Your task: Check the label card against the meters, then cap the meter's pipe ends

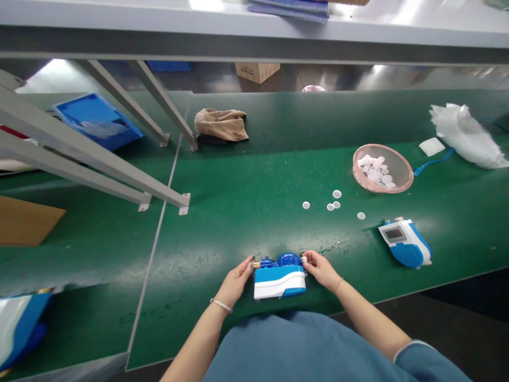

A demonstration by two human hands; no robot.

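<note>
A blue and white water meter [279, 277] with brass threaded ends lies on the green bench near its front edge. My left hand [236, 281] grips its left brass end. The fingers of my right hand [321, 268] pinch its right brass end. A second blue and white meter [405, 242] rests to the right, apart from both hands. Several small white round caps [333, 203] lie loose on the mat beyond the held meter.
A pink bowl [401, 183] holds more white caps at the right. A white plastic bag [465, 135] lies far right, a brown cloth [220, 124] at the back, a blue tray [97, 121] at the left behind slanted grey frame struts [91, 156]. A grey shelf [254, 34] runs overhead.
</note>
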